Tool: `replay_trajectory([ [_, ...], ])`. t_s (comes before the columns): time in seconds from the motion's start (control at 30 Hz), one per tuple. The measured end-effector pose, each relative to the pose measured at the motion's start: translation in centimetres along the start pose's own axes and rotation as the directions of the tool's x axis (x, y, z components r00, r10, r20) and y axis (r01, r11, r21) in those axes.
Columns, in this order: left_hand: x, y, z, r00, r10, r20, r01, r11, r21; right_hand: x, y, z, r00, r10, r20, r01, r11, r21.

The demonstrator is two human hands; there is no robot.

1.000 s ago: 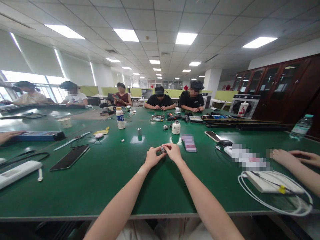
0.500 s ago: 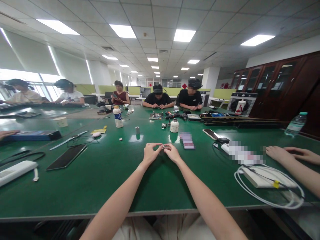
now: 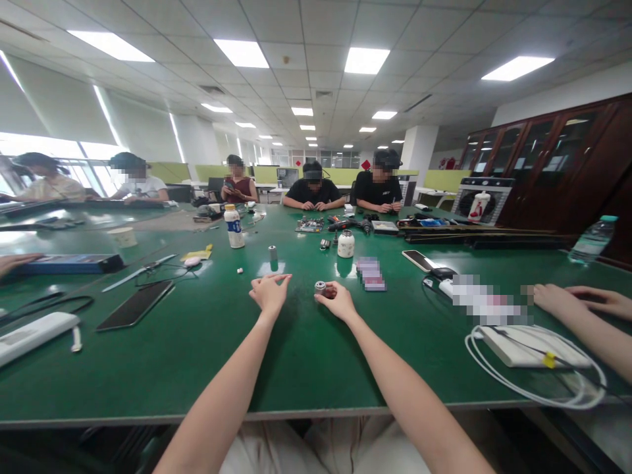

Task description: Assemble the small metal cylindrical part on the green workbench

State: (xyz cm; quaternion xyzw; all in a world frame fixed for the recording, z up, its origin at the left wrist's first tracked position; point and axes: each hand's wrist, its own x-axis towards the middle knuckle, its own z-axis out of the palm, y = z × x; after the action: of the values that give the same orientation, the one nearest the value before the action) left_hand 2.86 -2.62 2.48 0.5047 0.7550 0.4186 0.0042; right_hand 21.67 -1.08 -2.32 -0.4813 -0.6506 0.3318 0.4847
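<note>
My right hand [image 3: 338, 301] closes its thumb and fingers around a small grey metal cylinder [image 3: 320, 288], which stands upright at the table's middle with a ringed top end showing. To its left, apart from the cylinder, my left hand [image 3: 269, 294] has its fingers stretched toward the right; nothing shows in it. Beyond the left hand stands a second grey cylinder [image 3: 273, 251], and a small white piece [image 3: 239, 270] lies left of that. A white bottle without a cap [image 3: 346, 244] is just past my right hand.
A tall bottle with a blue label [image 3: 234, 227] stands farther back. On the left lie a dark phone [image 3: 135, 305] and a white power strip [image 3: 37, 336]. To the right are another phone [image 3: 416, 261], a white box [image 3: 536, 347] with looped cable, and a co-worker's hands [image 3: 557, 303]. People sit opposite.
My hands were together at a small thing held between their fingertips. Now the left has drawn away to the left, and the grey cylinder shows in my right hand.
</note>
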Motion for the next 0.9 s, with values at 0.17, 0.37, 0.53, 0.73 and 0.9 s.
replay_trajectory([
  [0.17, 0.3, -2.2, 0.1, 0.991, -0.117, 0.069, 0.094, 0.956, 0.278, -0.3, -0.5, -0.2, 1.000, 0.005, 0.002, -0.005, 1.000, 0.006],
  [0.37, -0.7, -0.2, 0.4, 0.986, 0.157, 0.060, -0.162, 0.983, 0.090, -0.4, -0.5, -0.2, 1.000, -0.001, 0.003, 0.001, 1.000, -0.017],
  [0.53, -2.5, 2.6, 1.3, 0.869, 0.493, 0.053, -0.479, 0.862, -0.165, -0.4, -0.4, -0.1, 1.000, 0.000, 0.016, 0.000, 1.000, -0.010],
  [0.73, -3.4, 3.1, 1.9, 0.852, 0.507, 0.133, -0.480, 0.857, -0.188, -0.4, -0.3, 0.0, 1.000, -0.014, 0.017, 0.014, 1.000, -0.003],
  [0.9, -3.1, 3.2, 1.8, 0.849, 0.525, 0.065, -0.504, 0.840, -0.200, -0.5, -0.4, -0.1, 1.000, -0.016, 0.019, 0.016, 1.000, -0.020],
])
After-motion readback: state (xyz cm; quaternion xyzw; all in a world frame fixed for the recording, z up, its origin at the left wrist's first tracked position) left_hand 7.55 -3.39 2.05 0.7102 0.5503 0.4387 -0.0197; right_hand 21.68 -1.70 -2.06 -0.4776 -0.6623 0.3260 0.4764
